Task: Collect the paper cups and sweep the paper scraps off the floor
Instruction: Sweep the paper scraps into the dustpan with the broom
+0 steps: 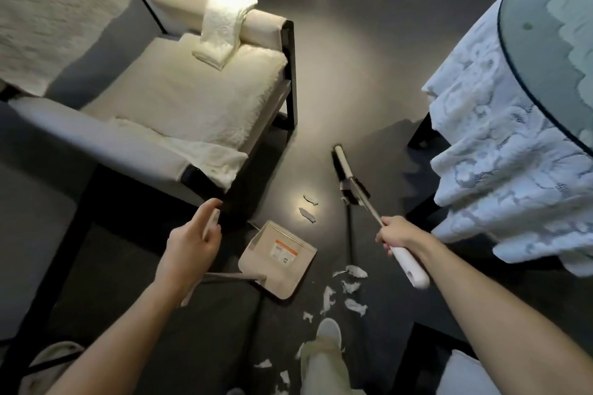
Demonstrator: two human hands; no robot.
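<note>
Two hands work here: beside the armchair (167,99), the left hand (192,242) curls its fingers round the handle of the dustpan (279,261), which rests on the floor (353,74). Paper scraps (348,290) lie just right of the pan. The right hand (398,234) grips the broom (345,170), near the table (500,138).

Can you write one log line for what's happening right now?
left hand holds dustpan handle | right hand grips broom | dustpan on floor | paper scraps unswept beside it
</note>
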